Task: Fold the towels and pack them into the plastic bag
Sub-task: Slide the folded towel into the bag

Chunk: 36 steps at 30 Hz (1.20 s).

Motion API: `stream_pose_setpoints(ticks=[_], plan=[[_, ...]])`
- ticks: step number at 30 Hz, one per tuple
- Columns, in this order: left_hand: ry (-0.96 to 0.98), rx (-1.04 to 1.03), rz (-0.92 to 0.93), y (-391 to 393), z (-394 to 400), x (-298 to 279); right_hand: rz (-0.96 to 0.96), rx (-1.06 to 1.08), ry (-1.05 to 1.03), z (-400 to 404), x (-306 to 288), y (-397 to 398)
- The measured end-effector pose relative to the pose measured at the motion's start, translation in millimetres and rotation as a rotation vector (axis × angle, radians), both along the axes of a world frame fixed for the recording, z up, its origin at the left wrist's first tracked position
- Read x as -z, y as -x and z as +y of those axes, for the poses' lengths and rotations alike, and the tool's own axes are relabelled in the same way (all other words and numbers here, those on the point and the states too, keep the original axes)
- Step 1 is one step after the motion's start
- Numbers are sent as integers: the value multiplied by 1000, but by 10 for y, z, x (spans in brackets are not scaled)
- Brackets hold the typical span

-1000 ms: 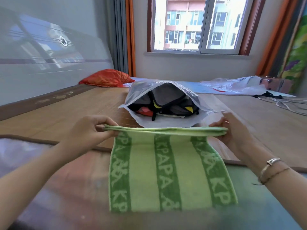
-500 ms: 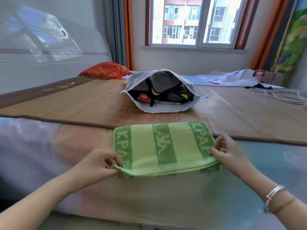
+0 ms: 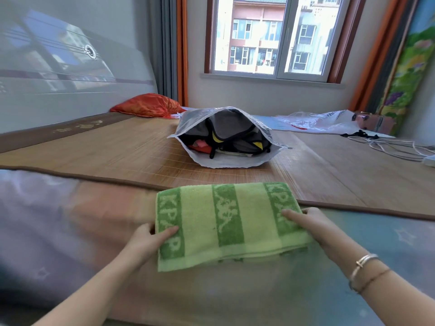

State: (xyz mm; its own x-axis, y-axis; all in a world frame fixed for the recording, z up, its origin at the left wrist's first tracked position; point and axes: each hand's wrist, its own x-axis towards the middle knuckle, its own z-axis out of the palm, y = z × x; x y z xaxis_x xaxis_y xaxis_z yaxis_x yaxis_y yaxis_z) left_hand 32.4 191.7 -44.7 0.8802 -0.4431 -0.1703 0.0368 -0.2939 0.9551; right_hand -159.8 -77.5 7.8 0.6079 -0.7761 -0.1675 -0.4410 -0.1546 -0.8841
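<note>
Both your hands clamp the folded towel (image 3: 226,222) on the bed (image 3: 70,220): left hand (image 3: 147,241) pinching its left edge, right hand (image 3: 310,222) its right.

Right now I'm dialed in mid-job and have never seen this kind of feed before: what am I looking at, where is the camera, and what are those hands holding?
There is no machine here. The one picture comes from a wide-angle camera worn on a person's head, looking forward and down, so the two bare arms coming in from the bottom are that person's own.

The left hand and right hand each grip one short end of a folded green towel, thumbs on top. The towel lies flat on a pale printed sheet near the bed's edge.

Beyond it, on a bamboo mat, lies the plastic bag, its mouth open toward the camera, with dark clothing already inside. Farther back are an orange pillow, more loose plastic and some white cables on the right, under a window.
</note>
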Motion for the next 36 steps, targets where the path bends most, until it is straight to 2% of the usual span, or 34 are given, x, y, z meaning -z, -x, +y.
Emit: stream_pose_setpoints(ticks=[3,6,10,14,19,21,23,24,25,26,28,29,30,31,36], plan=[[68,0,-46,35,-28,-231,-227,-70,-344,121,-224,-73],[236,75,-7,103,-87,-553,-300,-157,-452,345,-396,-181],[412,240,59,349,-286,-982,-334,-265,-233,688,-579,-300],[450,425,88,586,-546,-1219,-464,-442,-23,938,-802,-406],[526,406,131,395,-776,-1369,-375,-555,3,837,-938,-762],[510,320,93,176,-926,-1353,-412,-535,123,644,-886,-887],[504,271,98,-81,-1099,-1355,-487,-349,360,348,-777,-1018],[518,276,121,-203,-1185,-1370,-491,-237,393,168,-711,-1095],[533,278,146,-331,-1270,-1386,-477,-167,321,-13,-670,-1184],[538,278,171,-458,-1356,-1399,-473,-172,121,-177,-641,-1278],[542,261,236,-715,-1529,-1375,-466,-324,-444,-467,-623,-1469],[539,246,265,-840,-1622,-1333,-456,-381,-594,-553,-637,-1562],[527,232,273,-964,-1723,-1288,-449,-421,-627,-649,-640,-1682],[519,215,262,-1091,-1836,-1237,-436,-407,-566,-752,-634,-1826],[533,101,113,-1566,-2449,-996,-448,-128,54,-1209,-654,-2579]])
